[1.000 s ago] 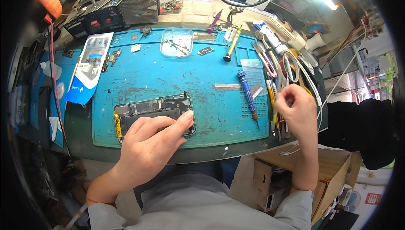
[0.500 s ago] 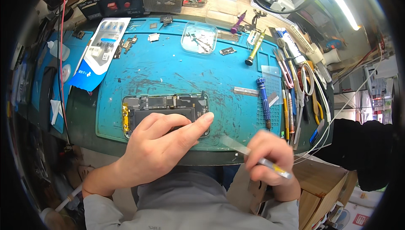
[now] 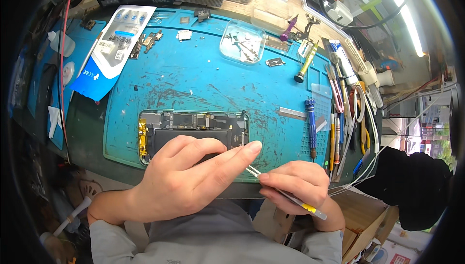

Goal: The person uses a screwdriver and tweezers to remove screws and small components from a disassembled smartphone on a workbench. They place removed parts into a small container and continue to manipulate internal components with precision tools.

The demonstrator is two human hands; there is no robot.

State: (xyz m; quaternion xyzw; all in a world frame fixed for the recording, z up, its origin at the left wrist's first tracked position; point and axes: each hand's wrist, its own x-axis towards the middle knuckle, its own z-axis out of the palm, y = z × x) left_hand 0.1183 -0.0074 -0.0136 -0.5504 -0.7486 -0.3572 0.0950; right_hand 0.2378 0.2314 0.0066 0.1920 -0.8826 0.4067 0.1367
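Note:
An opened smartphone [image 3: 193, 120] lies on the blue work mat, its inner boards and black battery exposed and a yellow part along its left end. Across its near side rests my left hand [image 3: 193, 174], fingers stretched out to the right and apart; what lies under them is hidden. My right hand [image 3: 300, 185], at the mat's near edge, is closed around a pair of metal tweezers [image 3: 290, 197] with a yellow patch. Their slightly parted tips are beside my left fingertips, near the phone's lower right corner. I cannot tell whether the tips touch anything.
A clear tray [image 3: 242, 41] of small parts stands at the back of the blue mat [image 3: 169, 77]. To the right lie a blue screwdriver [image 3: 311, 128], a metal ruler [image 3: 292, 112] and several tools. A blue-and-white package [image 3: 114, 51] is at the left.
My right hand has brought the tweezers left, turning their tips toward my left fingertips. My left hand still lies over the phone. The whole view has shifted slightly.

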